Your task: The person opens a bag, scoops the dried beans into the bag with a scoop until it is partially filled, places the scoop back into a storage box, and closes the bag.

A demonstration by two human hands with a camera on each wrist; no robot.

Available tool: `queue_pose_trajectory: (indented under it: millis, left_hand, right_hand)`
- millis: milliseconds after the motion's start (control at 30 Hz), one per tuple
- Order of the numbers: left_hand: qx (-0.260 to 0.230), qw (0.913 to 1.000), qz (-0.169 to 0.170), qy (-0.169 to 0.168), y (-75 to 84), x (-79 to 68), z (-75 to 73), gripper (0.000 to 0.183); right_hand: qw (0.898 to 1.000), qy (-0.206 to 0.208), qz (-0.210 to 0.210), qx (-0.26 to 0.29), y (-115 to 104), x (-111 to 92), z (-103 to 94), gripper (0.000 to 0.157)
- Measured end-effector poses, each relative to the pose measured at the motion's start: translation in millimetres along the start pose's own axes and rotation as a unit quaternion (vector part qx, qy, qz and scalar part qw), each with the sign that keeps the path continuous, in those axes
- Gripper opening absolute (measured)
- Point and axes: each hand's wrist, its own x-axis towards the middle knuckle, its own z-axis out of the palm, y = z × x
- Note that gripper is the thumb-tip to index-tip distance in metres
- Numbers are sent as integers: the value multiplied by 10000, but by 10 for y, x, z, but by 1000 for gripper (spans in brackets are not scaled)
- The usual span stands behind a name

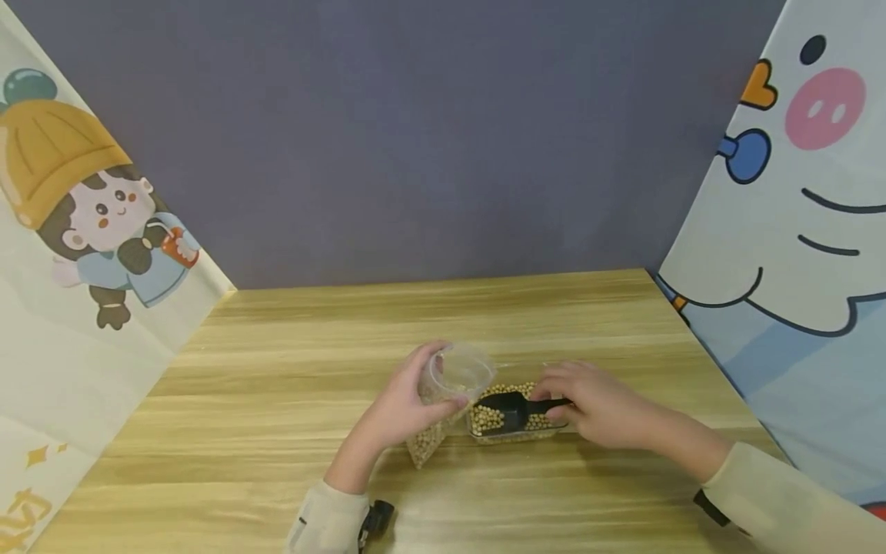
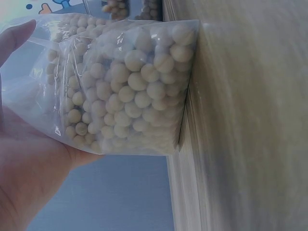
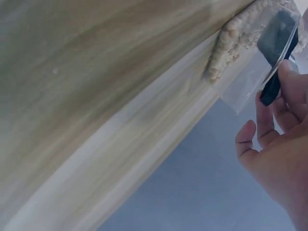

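Note:
My left hand (image 1: pixel 401 408) grips the upper part of a clear plastic bag (image 2: pixel 125 91), its round open mouth (image 1: pixel 462 371) facing up. Pale round beans fill the bag's lower part, and its base stands at the wooden surface in the left wrist view. Just to the right is a clear box (image 1: pixel 515 437) of the same beans (image 1: pixel 487 418). A black scoop (image 1: pixel 511 409) lies over the beans inside it. Thumb and fingers of my right hand (image 1: pixel 598 404) pinch the scoop's handle (image 3: pixel 271 90) at the box's right wall.
The wood-grain table (image 1: pixel 277 369) runs back to a grey panel (image 1: pixel 429 138). Printed cartoon sheets flank it, a child in a yellow hat (image 1: pixel 69 154) on the left and a white figure with a pink snout (image 1: pixel 825 109) on the right.

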Motion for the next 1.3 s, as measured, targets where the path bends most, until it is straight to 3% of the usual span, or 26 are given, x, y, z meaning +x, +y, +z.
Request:
queue_pose_trajectory:
  millis: [300,633,1300]
  left_hand:
    - [56,10000,-20,26,16,21,12,88]
    - [17,10000,-28,28,18,17,10,87]
    - [41,10000,-33,10,29,12,18,87]
  right_hand:
    - [9993,343,-118,44,47,-33,41,27]
    - [9969,257,195,722,70,-66,24,31]
    - [9963,570,101,630,92,-83,95,32]
